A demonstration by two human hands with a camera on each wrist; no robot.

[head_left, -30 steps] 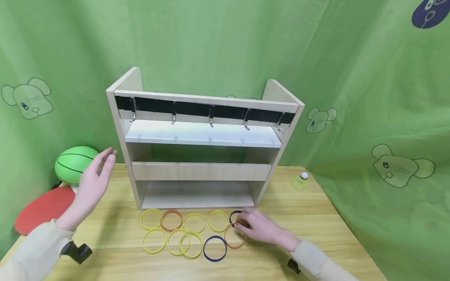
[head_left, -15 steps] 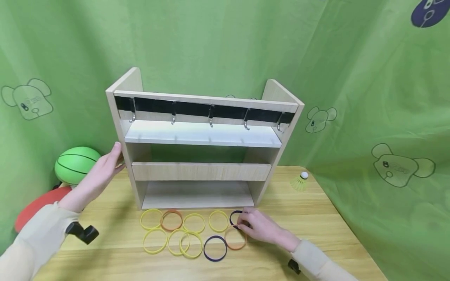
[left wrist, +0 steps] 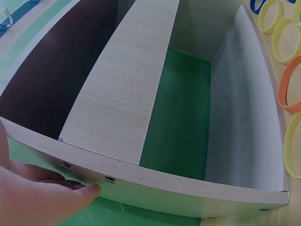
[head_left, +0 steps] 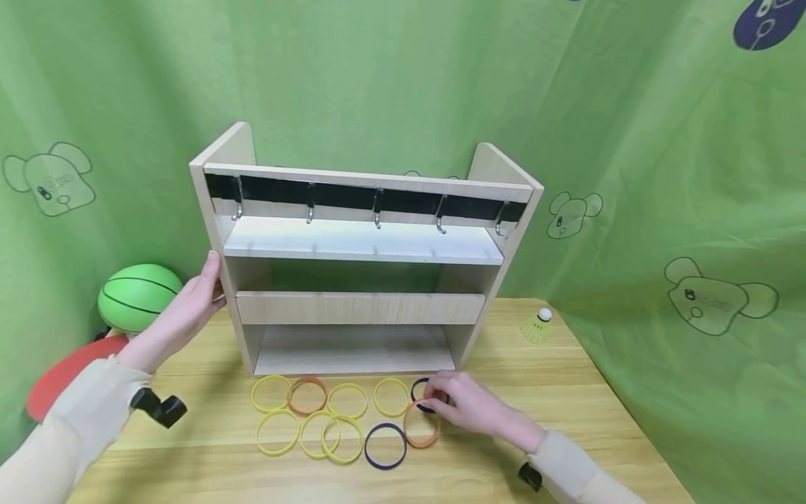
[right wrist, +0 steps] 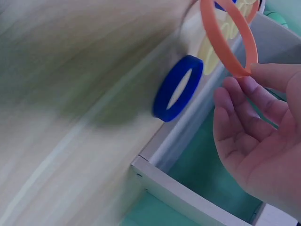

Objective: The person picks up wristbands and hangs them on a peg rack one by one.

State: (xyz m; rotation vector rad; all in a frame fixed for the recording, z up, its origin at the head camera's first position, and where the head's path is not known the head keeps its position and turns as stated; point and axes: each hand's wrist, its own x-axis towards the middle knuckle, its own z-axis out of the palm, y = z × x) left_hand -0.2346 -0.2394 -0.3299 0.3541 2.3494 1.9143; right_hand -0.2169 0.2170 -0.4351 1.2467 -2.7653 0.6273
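My right hand [head_left: 469,404] pinches the rim of an orange silicone wristband [head_left: 422,446] between thumb and index finger. In the right wrist view this wristband [right wrist: 216,40] stands tilted up from the fingertips, the other fingers loosely bent. A dark blue wristband [right wrist: 164,89] lies just beyond that hand, partly hidden by it in the head view. My left hand [head_left: 185,308] rests against the outer left side of a pale wooden shelf [head_left: 359,308], thumb by its front edge. The left wrist view shows those fingers extended along the side panel [left wrist: 225,188].
Several yellow wristbands [head_left: 278,453], another orange one [head_left: 306,412] and another dark blue one [head_left: 385,467] lie before the shelf. Metal hooks [head_left: 378,210] line its top rail. A green ball [head_left: 135,297] and red paddle [head_left: 69,374] sit left, a shuttlecock [head_left: 538,325] right.
My left hand has moved right, from beside the ball onto the shelf's side. The right hand stays by the same wristbands, the orange one's near rim shifting slightly.
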